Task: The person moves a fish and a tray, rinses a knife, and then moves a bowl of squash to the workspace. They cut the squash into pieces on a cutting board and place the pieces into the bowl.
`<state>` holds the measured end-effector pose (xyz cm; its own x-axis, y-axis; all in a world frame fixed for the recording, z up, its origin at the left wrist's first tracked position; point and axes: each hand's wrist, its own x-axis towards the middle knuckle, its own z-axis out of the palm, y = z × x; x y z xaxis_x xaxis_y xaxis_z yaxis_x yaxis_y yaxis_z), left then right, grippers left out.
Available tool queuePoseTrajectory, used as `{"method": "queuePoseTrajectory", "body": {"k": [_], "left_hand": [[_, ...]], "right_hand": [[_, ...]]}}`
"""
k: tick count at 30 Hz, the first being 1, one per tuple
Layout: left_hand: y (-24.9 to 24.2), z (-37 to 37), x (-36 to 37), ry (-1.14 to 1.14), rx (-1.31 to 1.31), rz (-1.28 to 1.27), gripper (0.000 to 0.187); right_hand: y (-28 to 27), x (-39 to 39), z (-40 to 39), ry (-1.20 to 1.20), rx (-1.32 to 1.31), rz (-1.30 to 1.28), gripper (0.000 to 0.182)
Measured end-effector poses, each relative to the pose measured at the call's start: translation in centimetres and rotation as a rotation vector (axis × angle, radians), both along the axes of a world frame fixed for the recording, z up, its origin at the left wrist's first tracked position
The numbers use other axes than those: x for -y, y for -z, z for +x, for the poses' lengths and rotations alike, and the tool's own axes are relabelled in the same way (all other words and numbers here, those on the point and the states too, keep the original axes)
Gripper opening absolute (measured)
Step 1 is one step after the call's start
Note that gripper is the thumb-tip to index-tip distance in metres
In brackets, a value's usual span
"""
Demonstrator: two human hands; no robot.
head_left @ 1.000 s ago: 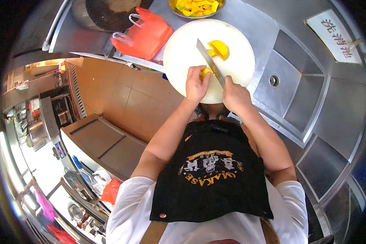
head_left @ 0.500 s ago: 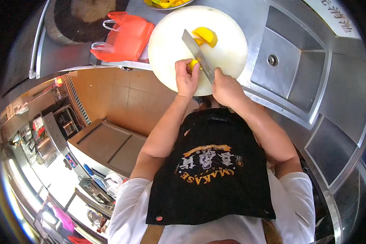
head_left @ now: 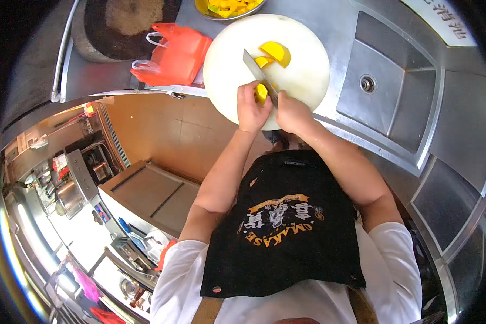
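A round white cutting board (head_left: pixel 224 67) lies under both hands. With curled fingers, my left hand (head_left: pixel 251 112) steadies a small yellow piece of pumpkin (head_left: pixel 261 93) near the board's front edge. My right hand (head_left: pixel 293 112) grips a cleaver (head_left: pixel 257 70) by its handle, which the fingers hide. Its blade stands almost edge-on, close against the right side of that piece. Beyond the blade lie a thick pumpkin chunk (head_left: pixel 272 51) with its rind facing right and a smaller wedge (head_left: pixel 263 62) below it.
A metal bowl (head_left: pixel 243 16) of cut yellow pieces stands behind the board. A red plastic bag (head_left: pixel 181 56) lies to the left, with a round dark-rimmed block (head_left: pixel 92 32) beyond it. A steel sink (head_left: pixel 375 110) is on the right.
The cleaver has turned from showing its broad face to nearly edge-on, and its handle has shifted left toward my left hand. The camera view has shifted slightly.
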<state>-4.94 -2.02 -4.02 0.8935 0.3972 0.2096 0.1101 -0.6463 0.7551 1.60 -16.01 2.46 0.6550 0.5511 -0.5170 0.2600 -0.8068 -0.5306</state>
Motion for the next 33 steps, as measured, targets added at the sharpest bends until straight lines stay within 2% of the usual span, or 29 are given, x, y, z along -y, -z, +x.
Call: {"method": "queuePoseTrajectory", "body": {"k": [1, 2, 5, 6, 9, 10, 13, 14, 17, 21, 24, 30, 33], "left_hand": [[0.2, -0.2, -0.5, 0.021, -0.039, 0.046, 0.048], [-0.5, -0.2, -0.6, -0.063, -0.079, -0.077, 0.048], [1.2, -0.5, -4.1, -0.188, -0.067, -0.639, 0.047], [-0.1, -0.7, -4.6, -0.212, -0.155, -0.754, 0.045], [0.5, -1.4, -6.3, -0.089, -0.244, -0.873, 0.048], [0.8, -1.6, -6.1, -0.074, -0.202, -0.956, 0.045], [0.6, -2.2, -5.5, -0.024, -0.231, -0.132, 0.040], [-0.3, -2.0, -5.0, -0.061, -0.147, -0.143, 0.035], [-1.0, -2.2, -4.7, -0.053, 0.031, 0.205, 0.034], [-1.0, -2.2, -6.1, 0.235, 0.062, 0.166, 0.021], [-1.1, -1.7, -6.8, 0.307, 0.034, 0.109, 0.015], [0.0, -1.7, -7.5, 0.318, 0.107, 0.028, 0.017], [0.4, -2.0, -7.7, 0.321, 0.123, 0.017, 0.017]], "right_hand": [[0.2, 0.3, 0.1, -0.022, 0.024, -0.017, 0.029], [0.2, 1.0, 0.4, -0.023, 0.040, -0.034, 0.029], [-0.1, 2.4, 2.0, -0.022, 0.086, -0.073, 0.031], [-0.3, 2.7, 2.0, -0.019, 0.098, -0.090, 0.032], [-0.7, 2.9, 1.4, -0.043, 0.137, -0.085, 0.035], [-0.3, 3.1, 0.8, -0.046, 0.169, -0.061, 0.034], [-2.6, 3.1, -0.3, -0.090, 0.172, -0.084, 0.033], [-3.6, 2.9, -0.7, -0.115, 0.159, -0.104, 0.033], [-3.6, 3.3, -2.1, -0.169, 0.230, -0.061, 0.034], [-4.9, 2.6, -2.9, -0.263, 0.193, -0.151, 0.031], [-4.8, 1.8, -3.3, -0.299, 0.169, -0.244, 0.032], [-4.5, 0.1, -3.2, -0.240, 0.064, -0.304, 0.033], [-2.0, -1.2, -2.6, -0.228, 0.123, -0.239, 0.031]]}}
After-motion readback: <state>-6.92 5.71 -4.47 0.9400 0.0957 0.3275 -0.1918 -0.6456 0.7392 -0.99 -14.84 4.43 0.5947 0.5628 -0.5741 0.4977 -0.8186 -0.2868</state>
